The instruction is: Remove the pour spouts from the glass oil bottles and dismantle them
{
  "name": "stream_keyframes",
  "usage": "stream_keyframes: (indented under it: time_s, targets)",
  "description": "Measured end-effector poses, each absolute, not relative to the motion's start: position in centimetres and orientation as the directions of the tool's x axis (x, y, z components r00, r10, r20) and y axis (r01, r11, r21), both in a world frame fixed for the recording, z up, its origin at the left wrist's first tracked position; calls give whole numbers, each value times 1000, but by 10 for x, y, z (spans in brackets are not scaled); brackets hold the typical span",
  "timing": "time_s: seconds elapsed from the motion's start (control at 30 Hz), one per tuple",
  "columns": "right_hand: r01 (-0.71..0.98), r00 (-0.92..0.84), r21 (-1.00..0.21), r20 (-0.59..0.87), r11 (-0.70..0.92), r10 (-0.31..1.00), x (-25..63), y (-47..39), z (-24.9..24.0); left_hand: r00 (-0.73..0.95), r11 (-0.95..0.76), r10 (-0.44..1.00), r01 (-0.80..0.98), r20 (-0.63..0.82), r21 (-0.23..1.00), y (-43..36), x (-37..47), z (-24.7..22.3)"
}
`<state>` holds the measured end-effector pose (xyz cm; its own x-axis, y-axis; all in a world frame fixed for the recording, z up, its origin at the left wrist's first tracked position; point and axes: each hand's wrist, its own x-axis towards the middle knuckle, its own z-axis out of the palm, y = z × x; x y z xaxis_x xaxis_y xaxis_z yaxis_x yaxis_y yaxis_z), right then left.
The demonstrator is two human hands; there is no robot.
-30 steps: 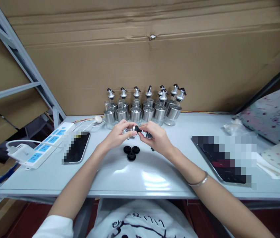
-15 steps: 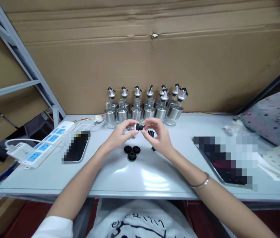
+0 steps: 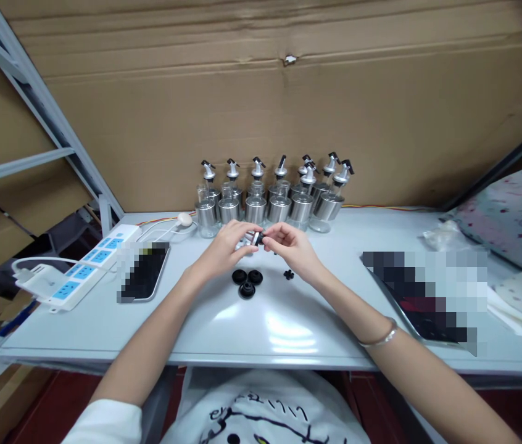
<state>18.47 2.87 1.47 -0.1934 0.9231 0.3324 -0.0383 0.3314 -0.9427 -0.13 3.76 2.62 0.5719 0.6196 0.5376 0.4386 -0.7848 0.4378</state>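
My left hand [image 3: 224,248] is closed around the silver body of a bottle pourer [image 3: 256,238] with a black stopper end, held just above the table. The thumb and fingertips of my right hand [image 3: 295,249] pinch that black end from the right. Below the hands, three round black rubber caps [image 3: 247,290] lie in a small cluster. A small black knobbly part [image 3: 289,275] rests on the table beneath my right hand. Behind the hands stand several glass-and-steel bottles [image 3: 255,211]; the back ones and those at the right carry pourers, while several front ones have open necks.
At the left lie a white power strip [image 3: 85,271] with cables and a phone [image 3: 144,274]. A dark tablet-like device [image 3: 422,308] lies at the right, near a crumpled plastic bag [image 3: 441,237] and patterned fabric [image 3: 515,209]. Cardboard [image 3: 261,111] walls the back.
My right fingers have closed in tighter on the pourer's black end, and less of it shows. My right hand now covers most of the black parts behind it.
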Motion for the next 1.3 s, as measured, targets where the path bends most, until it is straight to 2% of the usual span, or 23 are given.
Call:
stream_keyframes:
  time_s: [0.2, 0.33, 0.4, 0.47, 0.57, 0.63, 0.73, 0.83, 0.97, 1.13, 1.3]
  targets:
    - [80, -162, -867, 476, 492, 864, 184, 25, 13, 555, -757, 651, 420, 518, 501, 36, -2, 31]
    - [218, -185, -748, 598, 626, 780, 187, 21, 14, 517, -709, 699, 414, 494, 571, 35, -3, 33]
    - [297, -222, -633, 682, 715, 697, 188, 20, 15, 493, -666, 736, 410, 464, 623, 35, -4, 33]
    - [346, -295, -468, 768, 813, 568, 189, 20, 16, 467, -613, 776, 404, 423, 679, 35, -4, 34]
    - [373, -385, -262, 829, 890, 405, 189, 21, 16, 458, -534, 816, 363, 353, 764, 37, -6, 34]
    - [409, -377, -229, 839, 884, 392, 190, 22, 18, 451, -494, 831, 330, 325, 805, 41, -9, 34]
    - [460, -310, -274, 842, 845, 442, 195, 22, 21, 362, -467, 864, 318, 350, 825, 49, -15, 32]
    - [456, -388, -383, 727, 804, 567, 201, 23, 25, 252, -464, 884, 373, 394, 803, 60, -23, 25]
    - [501, -576, -464, 451, 731, 681, 206, 28, 23, 214, -417, 909, 513, 358, 750, 71, -28, 10]
    - [596, -588, -539, 213, 595, 781, 205, 28, 25, 172, -384, 920, 575, 352, 722, 74, -30, 2]
    - [606, -614, -644, -7, 467, 789, 209, 22, 32, 150, -332, 929, 739, 337, 587, 72, -32, 2]
